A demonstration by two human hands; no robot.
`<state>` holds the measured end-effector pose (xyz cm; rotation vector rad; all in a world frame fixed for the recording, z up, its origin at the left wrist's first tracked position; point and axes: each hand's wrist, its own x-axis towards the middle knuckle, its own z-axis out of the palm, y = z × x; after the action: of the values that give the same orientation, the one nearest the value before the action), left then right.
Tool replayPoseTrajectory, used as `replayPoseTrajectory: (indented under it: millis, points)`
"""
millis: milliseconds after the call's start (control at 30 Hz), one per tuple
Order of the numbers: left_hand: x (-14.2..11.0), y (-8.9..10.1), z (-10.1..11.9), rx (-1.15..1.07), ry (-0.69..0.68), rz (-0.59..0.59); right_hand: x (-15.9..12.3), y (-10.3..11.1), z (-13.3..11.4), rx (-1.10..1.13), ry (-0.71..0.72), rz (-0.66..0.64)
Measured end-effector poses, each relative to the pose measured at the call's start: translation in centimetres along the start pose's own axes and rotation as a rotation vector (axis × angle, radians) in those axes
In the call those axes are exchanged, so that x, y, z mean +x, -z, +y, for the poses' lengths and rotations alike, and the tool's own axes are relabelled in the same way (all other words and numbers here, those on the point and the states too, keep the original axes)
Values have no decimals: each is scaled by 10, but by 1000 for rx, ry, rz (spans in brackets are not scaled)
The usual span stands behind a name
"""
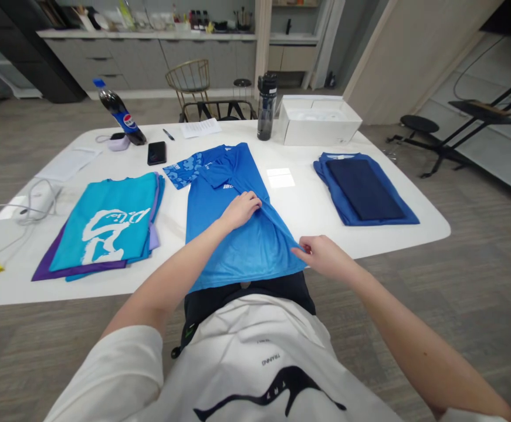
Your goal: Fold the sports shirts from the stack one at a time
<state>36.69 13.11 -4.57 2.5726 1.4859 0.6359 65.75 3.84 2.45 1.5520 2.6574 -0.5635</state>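
A blue T-shirt with a wavy-patterned sleeve lies on the white table in front of me, its hem at the front edge. Its right side is turned inward, with one sleeve lying across the chest. My left hand is closed on the cloth at the middle of the fold, fingers curled over the edge. Lower and to the right, my right hand pinches the shirt's bottom right corner, slightly off the table. The cloth between the two hands forms a slanting crease.
Left of the shirt lies a stack of turquoise and purple shirts; folded navy garments lie to the right. Behind stand a cola bottle, a phone, a dark drink bottle and a white box. Cables and a charger sit far left.
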Motion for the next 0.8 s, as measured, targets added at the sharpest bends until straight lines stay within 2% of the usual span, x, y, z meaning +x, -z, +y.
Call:
replayPoseTrajectory:
  millis: [67,133,200,267,333,400,533,667,800]
  points:
    - [-15,12,-4,-20,16,50,-4,3,-22,105,95,5]
    - [-38,22,-6,16,80,72,-4,-4,-44,144,182,-25]
    - [-65,28,1,83,119,39,-2,-16,-60,149,252,-96]
    - [-90,31,15,118,70,-44,1,-31,-65,146,294,-153]
    - [-109,32,35,108,-44,-137,4,-43,-59,129,296,-135]
    - [-121,32,55,85,-155,-210,4,-51,-46,87,270,-54]
    - [-128,27,80,22,-284,-300,-1,-60,-20,-3,259,35]
    - [-125,28,83,-54,-262,-293,-8,-62,-8,17,294,52]
    - [-127,45,82,-150,-182,-234,-11,-60,-3,57,308,82]
